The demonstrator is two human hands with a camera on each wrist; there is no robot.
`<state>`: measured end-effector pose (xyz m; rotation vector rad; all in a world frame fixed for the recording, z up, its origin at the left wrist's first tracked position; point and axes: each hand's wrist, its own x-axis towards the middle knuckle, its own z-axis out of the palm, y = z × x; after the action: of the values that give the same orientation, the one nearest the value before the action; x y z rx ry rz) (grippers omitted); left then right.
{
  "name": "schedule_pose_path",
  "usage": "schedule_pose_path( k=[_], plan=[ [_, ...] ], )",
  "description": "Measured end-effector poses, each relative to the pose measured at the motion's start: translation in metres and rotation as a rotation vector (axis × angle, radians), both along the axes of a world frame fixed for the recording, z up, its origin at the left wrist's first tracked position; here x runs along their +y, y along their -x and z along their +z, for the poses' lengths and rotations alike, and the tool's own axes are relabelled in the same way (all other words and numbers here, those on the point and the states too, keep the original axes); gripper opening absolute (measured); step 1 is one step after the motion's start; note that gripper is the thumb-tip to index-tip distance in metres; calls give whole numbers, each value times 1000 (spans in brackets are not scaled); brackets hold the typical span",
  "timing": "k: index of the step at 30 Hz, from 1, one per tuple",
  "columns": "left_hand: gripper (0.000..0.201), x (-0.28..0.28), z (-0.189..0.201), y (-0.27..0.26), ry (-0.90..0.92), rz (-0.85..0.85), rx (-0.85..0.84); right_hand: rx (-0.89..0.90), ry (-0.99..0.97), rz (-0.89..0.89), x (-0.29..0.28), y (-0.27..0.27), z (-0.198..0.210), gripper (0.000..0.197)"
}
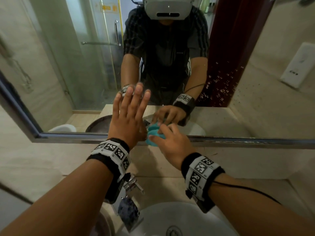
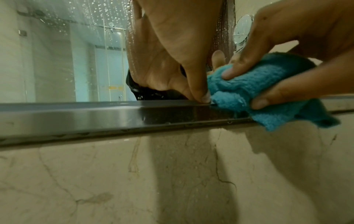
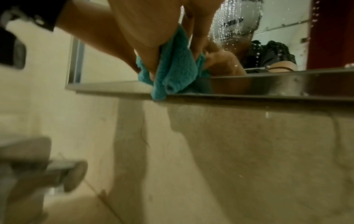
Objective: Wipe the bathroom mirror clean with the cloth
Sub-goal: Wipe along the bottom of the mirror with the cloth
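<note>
Faucet (image 1: 131, 186) below hands, metal frame (image 2: 95, 115) beside cloth (image 2: 268, 84)

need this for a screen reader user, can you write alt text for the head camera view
A person's right hand grips a bunched blue cloth against the bottom edge of a bathroom mirror, while the left hand lies flat on the glass with fingers spread. Water droplets speckle the mirror's right side; a white sink and chrome faucet sit below.

Head looks down; wrist views upward, sharing mirror frame (image 2: 95, 115).
</note>
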<state>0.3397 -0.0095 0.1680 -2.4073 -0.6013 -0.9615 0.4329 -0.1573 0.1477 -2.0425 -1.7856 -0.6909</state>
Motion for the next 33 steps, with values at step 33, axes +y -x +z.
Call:
schedule_pose_path(
  k=[33],
  plan=[
    [157, -7, 7, 4, 116, 25, 97, -261, 36, -66, -41, -51, 29, 49]
  ],
)
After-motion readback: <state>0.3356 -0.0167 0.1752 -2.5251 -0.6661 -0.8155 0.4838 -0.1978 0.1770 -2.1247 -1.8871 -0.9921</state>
